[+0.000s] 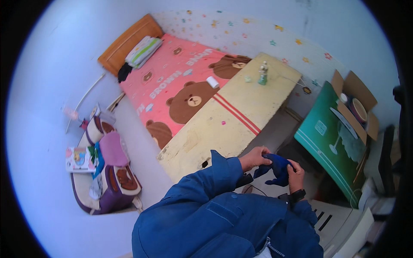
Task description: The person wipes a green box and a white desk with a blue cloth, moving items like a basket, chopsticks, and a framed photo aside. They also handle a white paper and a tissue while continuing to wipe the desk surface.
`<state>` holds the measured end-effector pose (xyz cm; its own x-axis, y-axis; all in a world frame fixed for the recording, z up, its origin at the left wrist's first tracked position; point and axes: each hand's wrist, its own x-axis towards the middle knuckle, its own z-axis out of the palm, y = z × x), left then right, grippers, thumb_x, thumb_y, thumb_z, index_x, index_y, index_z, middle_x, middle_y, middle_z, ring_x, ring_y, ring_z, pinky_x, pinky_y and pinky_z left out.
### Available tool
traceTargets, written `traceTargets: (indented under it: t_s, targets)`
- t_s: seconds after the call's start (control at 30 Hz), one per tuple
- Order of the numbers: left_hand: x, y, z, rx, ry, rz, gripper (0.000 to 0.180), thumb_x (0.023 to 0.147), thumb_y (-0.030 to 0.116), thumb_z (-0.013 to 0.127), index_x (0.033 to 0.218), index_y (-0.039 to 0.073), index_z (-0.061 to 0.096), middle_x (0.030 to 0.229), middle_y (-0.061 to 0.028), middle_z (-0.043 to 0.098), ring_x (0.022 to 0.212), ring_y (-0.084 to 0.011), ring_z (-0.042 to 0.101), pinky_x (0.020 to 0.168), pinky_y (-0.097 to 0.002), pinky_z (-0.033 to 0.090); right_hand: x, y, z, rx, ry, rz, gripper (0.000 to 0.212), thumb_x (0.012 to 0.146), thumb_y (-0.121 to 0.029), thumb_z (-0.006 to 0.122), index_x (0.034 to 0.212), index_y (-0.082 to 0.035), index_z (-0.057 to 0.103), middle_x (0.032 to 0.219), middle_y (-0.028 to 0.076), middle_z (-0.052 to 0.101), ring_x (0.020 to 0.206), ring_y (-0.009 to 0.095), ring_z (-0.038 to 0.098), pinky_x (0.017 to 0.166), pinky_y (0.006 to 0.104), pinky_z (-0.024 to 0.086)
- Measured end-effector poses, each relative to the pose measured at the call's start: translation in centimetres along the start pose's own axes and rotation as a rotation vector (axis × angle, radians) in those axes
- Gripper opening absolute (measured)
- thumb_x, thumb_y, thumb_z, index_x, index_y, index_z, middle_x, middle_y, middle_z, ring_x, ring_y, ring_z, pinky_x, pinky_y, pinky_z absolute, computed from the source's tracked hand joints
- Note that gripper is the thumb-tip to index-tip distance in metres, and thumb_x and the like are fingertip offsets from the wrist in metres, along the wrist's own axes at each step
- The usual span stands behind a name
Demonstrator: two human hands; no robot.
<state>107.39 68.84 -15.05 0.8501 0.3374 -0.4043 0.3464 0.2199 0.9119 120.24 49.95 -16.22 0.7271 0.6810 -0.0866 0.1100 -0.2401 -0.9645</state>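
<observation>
head cam, left of the pair | sits on my head, looking down past my jacket (206, 215) | faces ahead over the table (195, 137) to the bed (165, 77) and wall (344, 32) | my left hand (257, 159) and right hand (295, 175) near, below centre; bed farther off | wide fisheye, edges bowed

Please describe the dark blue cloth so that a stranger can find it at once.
Find the long cream table with two red stripes. Just off its edge nearest the wearer, the left hand and right hand hold the dark blue cloth between them. Its deeper blue sets it apart from the jacket sleeves.
</observation>
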Motion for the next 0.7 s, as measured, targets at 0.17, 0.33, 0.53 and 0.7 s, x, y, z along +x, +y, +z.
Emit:
traceTargets:
  t_s: [0.17,0.33,0.53,0.7]
  targets:
    - [1.9,1.8,4.0,0.052,-0.185,0.050,0.029,0.073,-0.003,0.068,0.100,0.001,0.062,0.088,-0.0063,0.064,0.081,-0.0159,0.061,0.076,-0.0280,0.049,-2.6,-0.8,-3.5,0.058,0.236,0.022,0.021,0.092,-0.008,0.057,0.109,0.000,0.067,0.100,0.004,0.065,0.092,0.013,0.058,0.087,0.0264,0.046]
    - [3.0,1.9,7.7,0.090,-0.284,0.004,0.029,0.075,-0.003,0.067,0.103,0.000,0.061,0.093,-0.0059,0.064,0.086,-0.0153,0.059,0.079,-0.0276,0.048,-5.7,0.1,-7.1,0.090,0.347,0.062,0.020,0.091,-0.008,0.055,0.106,-0.002,0.067,0.102,0.008,0.066,0.096,0.017,0.060,0.088,0.0293,0.046]
    - [3.3,2.2,12.4,0.208,-0.337,0.029,0.025,0.079,0.001,0.070,0.102,0.000,0.061,0.091,-0.0065,0.064,0.085,-0.0156,0.060,0.077,-0.0270,0.049,-8.3,2.1,-10.5,0.118,0.447,0.064,0.020,0.089,-0.008,0.053,0.103,0.002,0.064,0.094,0.005,0.065,0.090,0.014,0.058,0.083,0.0272,0.047]
    - [2.6,3.9,16.1,0.227,-0.341,-0.024,0.024,0.080,0.003,0.070,0.102,0.001,0.061,0.090,-0.0062,0.064,0.084,-0.0146,0.060,0.076,-0.0270,0.049,-10.7,2.8,-13.1,0.239,0.494,0.082,0.020,0.090,-0.008,0.055,0.104,0.001,0.065,0.098,0.006,0.065,0.092,0.015,0.059,0.086,0.0288,0.046]
